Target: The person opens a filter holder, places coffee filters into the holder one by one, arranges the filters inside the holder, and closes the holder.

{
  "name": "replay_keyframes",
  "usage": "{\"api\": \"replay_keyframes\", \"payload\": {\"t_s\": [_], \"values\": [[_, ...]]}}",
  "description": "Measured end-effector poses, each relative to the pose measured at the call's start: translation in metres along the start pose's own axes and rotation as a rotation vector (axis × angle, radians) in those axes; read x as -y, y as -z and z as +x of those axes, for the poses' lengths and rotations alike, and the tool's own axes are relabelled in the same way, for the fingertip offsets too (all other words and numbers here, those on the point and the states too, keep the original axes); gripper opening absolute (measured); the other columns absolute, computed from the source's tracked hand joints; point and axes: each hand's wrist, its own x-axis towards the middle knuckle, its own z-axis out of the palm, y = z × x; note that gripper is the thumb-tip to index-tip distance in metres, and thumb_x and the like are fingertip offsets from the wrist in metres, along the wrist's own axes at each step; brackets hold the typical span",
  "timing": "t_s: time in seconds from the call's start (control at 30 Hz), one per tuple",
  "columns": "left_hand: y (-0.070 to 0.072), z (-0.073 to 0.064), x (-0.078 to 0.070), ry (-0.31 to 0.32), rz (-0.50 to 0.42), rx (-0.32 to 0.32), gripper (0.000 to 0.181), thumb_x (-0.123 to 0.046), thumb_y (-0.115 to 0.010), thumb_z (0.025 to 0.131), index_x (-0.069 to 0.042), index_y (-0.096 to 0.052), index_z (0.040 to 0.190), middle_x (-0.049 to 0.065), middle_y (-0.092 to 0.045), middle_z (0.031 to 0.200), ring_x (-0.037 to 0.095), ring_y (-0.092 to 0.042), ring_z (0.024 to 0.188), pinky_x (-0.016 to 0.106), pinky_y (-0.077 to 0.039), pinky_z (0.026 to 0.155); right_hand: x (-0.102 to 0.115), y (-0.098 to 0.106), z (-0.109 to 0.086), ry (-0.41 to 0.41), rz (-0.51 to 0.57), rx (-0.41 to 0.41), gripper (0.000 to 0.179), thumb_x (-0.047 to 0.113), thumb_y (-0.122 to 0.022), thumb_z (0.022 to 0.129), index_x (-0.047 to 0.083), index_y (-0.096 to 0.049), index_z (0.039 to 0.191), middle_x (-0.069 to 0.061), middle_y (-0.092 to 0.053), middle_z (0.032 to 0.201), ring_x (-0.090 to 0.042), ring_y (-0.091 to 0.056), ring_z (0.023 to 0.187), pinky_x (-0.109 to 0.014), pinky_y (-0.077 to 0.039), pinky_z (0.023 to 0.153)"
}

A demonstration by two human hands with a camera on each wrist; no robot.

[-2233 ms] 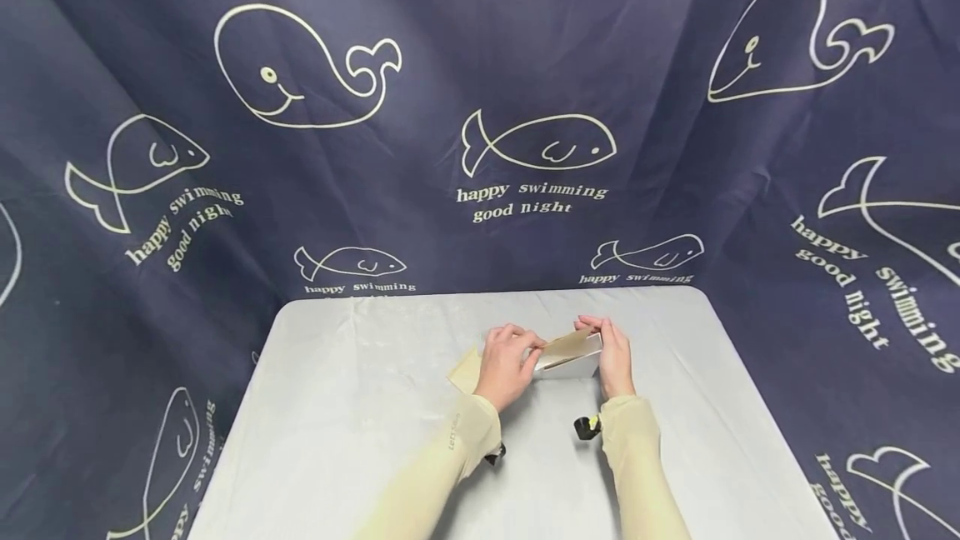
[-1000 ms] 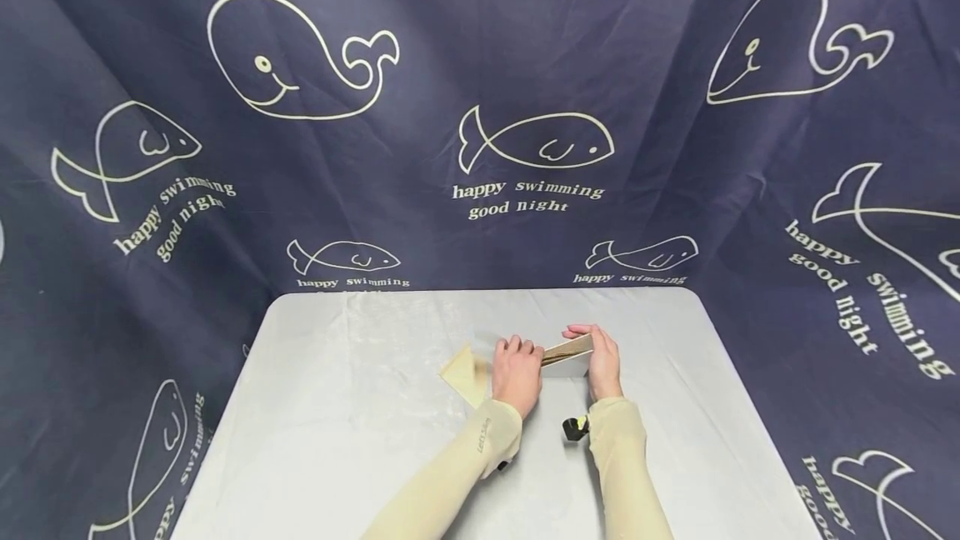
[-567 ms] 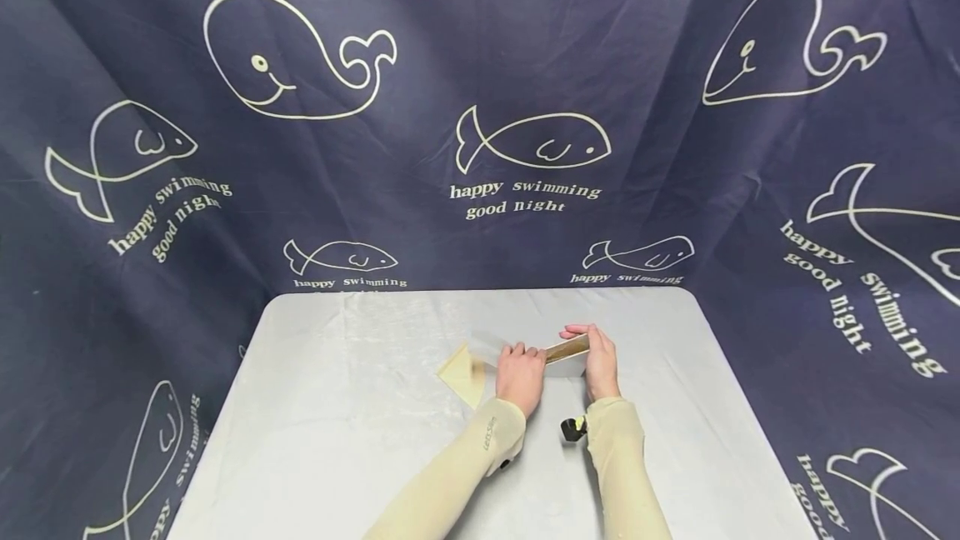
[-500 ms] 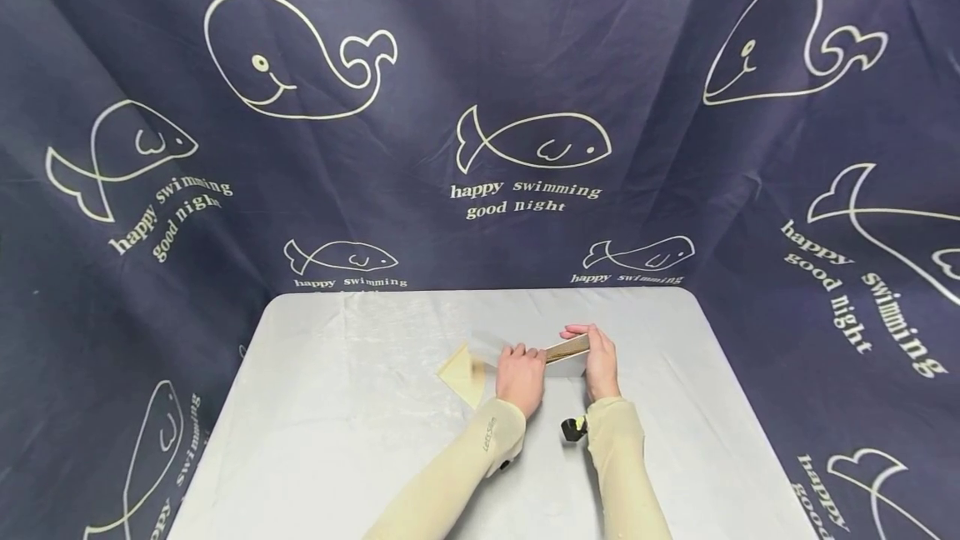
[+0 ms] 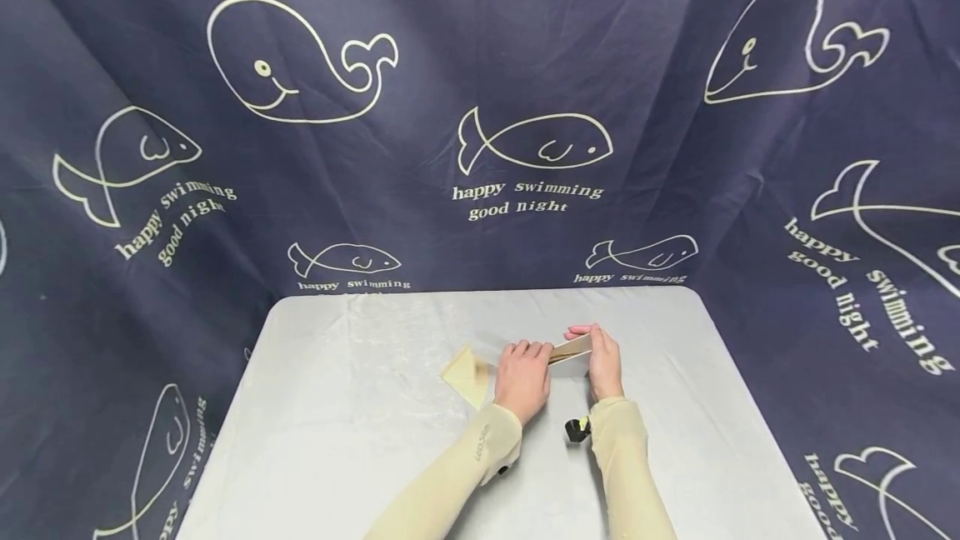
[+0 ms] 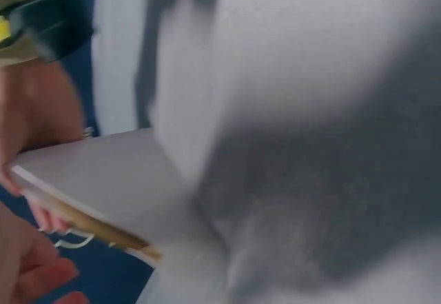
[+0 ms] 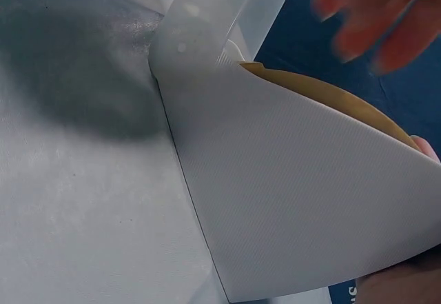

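Note:
A white wedge-shaped holder with a finely ribbed face stands on the table. Brown paper sheets that look like coffee filters sit in its top opening. My right hand grips the holder's right end, with fingers behind it. Over the left end hovers my left hand; in the right wrist view its fingers are loosely bent, apart from the paper and holding nothing. Translucent plastic adjoins the holder's left end, partly hidden in the head view. Left of my left hand lies a cream fan-shaped paper filter.
The table has a pale cover and rounded far corners. A dark blue curtain with fish and whale drawings hangs behind it and along both sides. A small black camera sits at my right wrist.
Brown paper that lay broad across the holder's top now shows as a narrow strip inside it. My left hand has come down and right. My right hand keeps its grip on the holder.

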Motion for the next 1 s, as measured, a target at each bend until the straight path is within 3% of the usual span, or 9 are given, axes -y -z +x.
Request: {"api": "replay_keyframes", "payload": {"t_s": [0.13, 0.27, 0.33, 0.4, 0.53, 0.7, 0.83, 0.93, 1.0], "values": [[0.018, -0.003, 0.017, -0.038, -0.083, -0.234, 0.046, -0.022, -0.067, 0.09, -0.018, -0.062, 0.135, -0.005, -0.074, 0.117, 0.014, -0.065, 0.108, 0.032, -0.048, 0.095, 0.0, 0.001, 0.0, 0.011, 0.003, -0.012, 0.049, 0.02, -0.034, 0.113, -0.016, -0.067, 0.115, -0.036, -0.069, 0.113, -0.019, -0.073, 0.095, -0.028, -0.052, 0.091], [0.03, -0.013, 0.052, -0.038, -0.191, -0.473, 0.054, -0.013, -0.067, 0.084, -0.01, -0.061, 0.137, 0.002, -0.073, 0.113, 0.02, -0.066, 0.106, 0.037, -0.05, 0.093, 0.0, 0.001, 0.002, -0.006, 0.015, -0.004, 0.048, 0.02, -0.036, 0.113, -0.015, -0.068, 0.115, -0.034, -0.071, 0.111, -0.018, -0.073, 0.096, -0.026, -0.051, 0.093], [0.032, -0.019, 0.073, 0.0, -0.238, -0.539, 0.052, -0.01, -0.068, 0.081, -0.009, -0.063, 0.133, 0.004, -0.071, 0.107, 0.023, -0.065, 0.099, 0.038, -0.05, 0.087, 0.0, 0.0, 0.002, -0.015, 0.016, -0.003, 0.047, 0.02, -0.036, 0.113, -0.015, -0.068, 0.115, -0.031, -0.073, 0.109, -0.016, -0.073, 0.095, -0.025, -0.051, 0.093], [0.031, -0.028, 0.095, 0.069, -0.273, -0.551, 0.049, -0.01, -0.07, 0.081, -0.008, -0.064, 0.129, 0.004, -0.069, 0.101, 0.024, -0.063, 0.093, 0.039, -0.049, 0.081, 0.0, 0.0, 0.001, -0.02, 0.017, -0.007, 0.046, 0.019, -0.036, 0.113, -0.014, -0.068, 0.115, -0.029, -0.074, 0.107, -0.016, -0.073, 0.094, -0.025, -0.051, 0.093], [0.024, -0.047, 0.133, 0.277, -0.342, -0.439, 0.038, -0.011, -0.073, 0.081, -0.01, -0.067, 0.119, 0.002, -0.065, 0.093, 0.023, -0.06, 0.086, 0.039, -0.048, 0.073, 0.0, 0.001, 0.0, -0.026, 0.013, -0.016, 0.048, 0.021, -0.037, 0.113, -0.014, -0.068, 0.115, -0.028, -0.074, 0.107, -0.014, -0.073, 0.093, -0.023, -0.051, 0.091], [0.015, -0.068, 0.159, 0.482, -0.415, -0.147, 0.029, -0.012, -0.074, 0.088, -0.011, -0.068, 0.116, 0.003, -0.064, 0.096, 0.022, -0.06, 0.088, 0.041, -0.051, 0.072, 0.001, -0.001, -0.001, -0.024, 0.008, -0.015, 0.049, 0.022, -0.036, 0.113, -0.015, -0.068, 0.116, -0.034, -0.07, 0.112, -0.015, -0.074, 0.094, -0.021, -0.051, 0.09], [0.004, -0.078, 0.163, 0.531, -0.415, 0.064, 0.031, -0.02, -0.076, 0.091, -0.009, -0.066, 0.119, 0.006, -0.067, 0.102, 0.026, -0.063, 0.093, 0.046, -0.054, 0.078, -0.019, 0.0, 0.012, -0.017, 0.028, -0.033, 0.052, 0.028, -0.036, 0.113, -0.013, -0.069, 0.116, -0.022, -0.077, 0.103, -0.009, -0.073, 0.09, -0.017, -0.05, 0.088], [-0.006, -0.084, 0.161, 0.534, -0.409, 0.125, 0.038, -0.026, -0.08, 0.088, -0.007, -0.067, 0.117, 0.009, -0.067, 0.101, 0.03, -0.064, 0.093, 0.048, -0.055, 0.079, -0.035, 0.001, 0.02, -0.032, 0.029, -0.042, 0.053, 0.031, -0.036, 0.113, -0.011, -0.07, 0.115, -0.015, -0.079, 0.099, -0.002, -0.07, 0.086, -0.014, -0.048, 0.086], [-0.011, -0.086, 0.16, 0.537, -0.407, 0.136, 0.044, -0.029, -0.084, 0.084, -0.006, -0.067, 0.116, 0.009, -0.066, 0.099, 0.029, -0.064, 0.091, 0.048, -0.055, 0.077, -0.035, 0.002, 0.02, -0.054, 0.018, -0.029, 0.053, 0.029, -0.035, 0.114, -0.01, -0.07, 0.117, -0.022, -0.077, 0.106, -0.003, -0.07, 0.088, -0.015, -0.047, 0.089]]}}
